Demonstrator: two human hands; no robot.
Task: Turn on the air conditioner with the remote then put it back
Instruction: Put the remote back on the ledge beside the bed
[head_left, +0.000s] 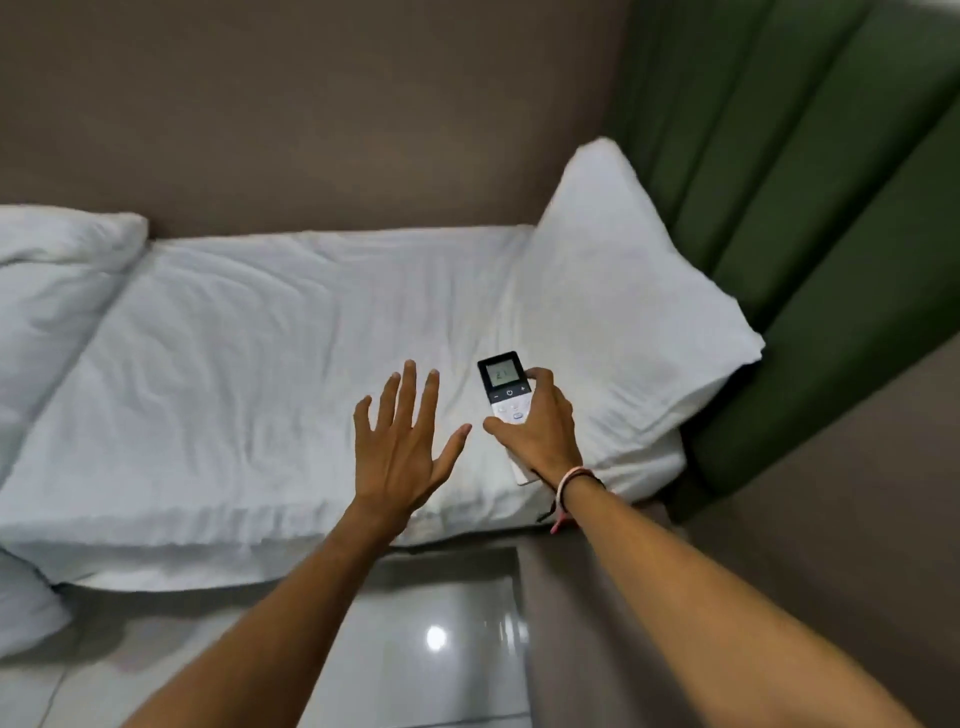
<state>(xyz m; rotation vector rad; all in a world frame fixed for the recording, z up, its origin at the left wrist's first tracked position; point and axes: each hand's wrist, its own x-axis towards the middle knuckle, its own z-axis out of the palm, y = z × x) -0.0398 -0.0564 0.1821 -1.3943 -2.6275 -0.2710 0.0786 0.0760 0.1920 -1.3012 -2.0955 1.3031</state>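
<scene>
1. The right hand (540, 421) has its fingers clamped on the remote (506, 397), right of centre frame, over the white bed (234, 364).
2. The left hand (402, 447) hovers beside it, fingers spread apart, holding nothing.

The bed (234, 364) runs along the wall (311, 104) behind it, with a pillow (623, 312) at its right end leaning against the headboard (805, 208). The remote (506, 395) lies on the sheet just left of that pillow, under the right hand (540, 426). The left hand (405, 452) hovers to its left (apart from it). A second pillow (57, 260) sits at the far left, and the floor (415, 649) lies in front.
</scene>
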